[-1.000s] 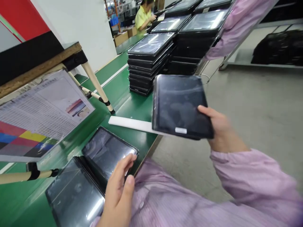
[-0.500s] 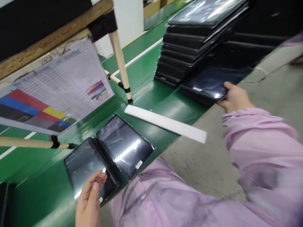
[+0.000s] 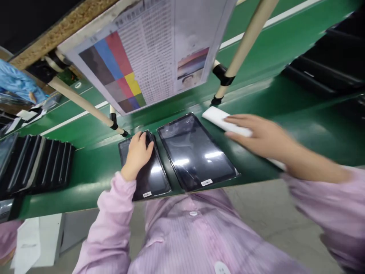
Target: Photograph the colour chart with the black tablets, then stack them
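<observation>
Two black, film-wrapped display panels lie side by side on the green work surface, each with a small white label near its front edge. On the upper part of the left panel (image 3: 151, 175) rests my left hand (image 3: 138, 154), open with its fingers spread. The right panel (image 3: 196, 152) is slightly askew beside it, untouched by either hand. My right hand (image 3: 256, 135) lies across a white foam strip (image 3: 218, 117), thumb on the near side and fingers over the far side. The hand covers the strip's middle.
Several black panels (image 3: 51, 163) stand in a row at left; more dark stacks (image 3: 322, 76) are at right. A pipe frame (image 3: 245, 42) holds a colour chart sheet (image 3: 159, 49) above the green surface (image 3: 94, 167). Another person's blue sleeve (image 3: 19, 80) shows at upper left.
My view has swung left. My right hand has left a dark panel at the right and come to the foam strip. My left hand has come down onto the left panel.
</observation>
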`<state>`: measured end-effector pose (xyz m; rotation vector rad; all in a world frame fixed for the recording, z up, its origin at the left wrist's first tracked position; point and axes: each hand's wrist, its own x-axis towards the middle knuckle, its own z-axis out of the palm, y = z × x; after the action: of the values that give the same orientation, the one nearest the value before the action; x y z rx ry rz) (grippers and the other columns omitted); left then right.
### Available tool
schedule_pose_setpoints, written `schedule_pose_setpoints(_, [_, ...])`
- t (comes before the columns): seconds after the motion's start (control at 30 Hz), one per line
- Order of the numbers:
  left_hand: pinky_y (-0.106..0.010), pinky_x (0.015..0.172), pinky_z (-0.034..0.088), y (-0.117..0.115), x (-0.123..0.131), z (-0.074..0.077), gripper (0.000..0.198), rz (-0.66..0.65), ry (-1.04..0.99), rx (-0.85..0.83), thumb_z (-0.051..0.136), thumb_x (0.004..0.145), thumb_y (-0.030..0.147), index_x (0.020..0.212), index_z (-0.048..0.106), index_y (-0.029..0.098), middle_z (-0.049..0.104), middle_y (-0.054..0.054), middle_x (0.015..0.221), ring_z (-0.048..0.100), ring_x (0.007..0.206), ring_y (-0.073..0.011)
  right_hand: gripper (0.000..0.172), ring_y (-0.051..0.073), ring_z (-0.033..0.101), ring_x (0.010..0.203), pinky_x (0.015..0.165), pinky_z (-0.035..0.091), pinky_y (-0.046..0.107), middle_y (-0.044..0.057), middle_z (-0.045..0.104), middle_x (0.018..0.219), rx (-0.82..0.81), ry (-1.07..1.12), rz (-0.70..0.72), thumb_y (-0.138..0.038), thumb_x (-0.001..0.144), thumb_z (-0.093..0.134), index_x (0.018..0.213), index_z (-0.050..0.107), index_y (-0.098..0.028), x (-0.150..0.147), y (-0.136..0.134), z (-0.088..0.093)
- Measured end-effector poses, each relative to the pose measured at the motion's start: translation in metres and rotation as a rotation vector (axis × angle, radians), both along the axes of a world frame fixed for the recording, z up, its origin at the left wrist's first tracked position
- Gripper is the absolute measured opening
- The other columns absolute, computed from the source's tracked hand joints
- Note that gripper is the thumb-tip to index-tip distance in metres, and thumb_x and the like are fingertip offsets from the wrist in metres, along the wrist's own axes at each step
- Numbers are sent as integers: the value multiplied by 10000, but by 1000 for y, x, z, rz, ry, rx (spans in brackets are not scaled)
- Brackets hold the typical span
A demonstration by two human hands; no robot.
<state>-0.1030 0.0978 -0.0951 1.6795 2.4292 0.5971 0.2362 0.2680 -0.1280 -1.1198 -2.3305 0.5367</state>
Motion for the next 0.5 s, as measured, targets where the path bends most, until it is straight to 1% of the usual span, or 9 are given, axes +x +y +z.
schedule_pose_setpoints(0.07, [-520,1143,372,25,0,-11,339,43,71,-3,551,922,259,1207,615,89,613,-230,1313,531,1311,-346,520,332,564,1324,1160,435,482,172,595,1416,-125,-16,37,-359,919,579,1371,614,-104,-49,-8,-9])
schedule_pose_setpoints(0.13, [-515,1070,424,39,0,-18,256,76,122,-2,500,930,225,1107,638,103,649,-206,1175,583,1203,-342,554,341,606,1274,1117,472,513,163,619,1389,-165,7,-14,-359,914,565,1403,588,-100,-86,-9,-18])
schedule_pose_setpoints(0.17, [-498,1040,442,42,-1,-21,229,84,139,-1,493,926,219,1065,643,117,653,-187,1129,595,1161,-332,557,343,633,1233,1086,495,526,152,640,1363,-181,34,-53,-371,909,570,1402,592,-115,-96,-8,-23])
schedule_pose_setpoints(0.2, [-478,1017,454,43,-2,-22,206,87,150,1,500,919,222,1036,644,133,653,-167,1102,600,1131,-322,557,342,657,1192,1056,516,532,138,660,1337,-203,64,-84,-390,903,582,1397,602,-134,-102,-7,-27])
schedule_pose_setpoints(0.27, [-447,983,468,43,-4,-23,172,86,158,4,533,900,240,1008,640,159,649,-136,1071,604,1087,-306,573,338,685,1137,1030,535,528,119,689,1293,-270,133,-129,-417,871,633,1382,624,-156,-103,-4,-33])
schedule_pose_setpoints(0.33, [-446,964,472,41,-5,-24,148,87,153,9,550,881,233,983,636,168,641,-125,1050,600,1064,-306,597,337,701,1092,1018,541,532,108,701,1273,-320,166,-152,-437,843,676,1374,637,-168,-96,-3,-35])
schedule_pose_setpoints(0.4, [-463,958,471,42,-5,-25,131,87,137,18,556,860,201,961,633,167,631,-129,1038,593,1065,-318,594,338,714,1047,998,547,548,96,706,1263,-336,169,-172,-453,831,696,1362,653,-189,-91,-3,-35])
schedule_pose_setpoints(0.43, [-474,963,469,43,-5,-26,131,85,124,25,556,852,183,956,633,165,628,-133,1036,590,1074,-324,584,337,714,1046,1000,545,551,90,707,1264,-335,172,-173,-453,832,697,1356,658,-198,-90,-3,-35])
schedule_pose_setpoints(0.5, [-491,984,462,45,-6,-27,144,74,89,44,557,849,162,965,641,157,629,-140,1044,588,1101,-330,571,330,700,1104,1033,532,535,88,705,1268,-347,205,-157,-432,842,692,1362,654,-199,-91,-3,-37])
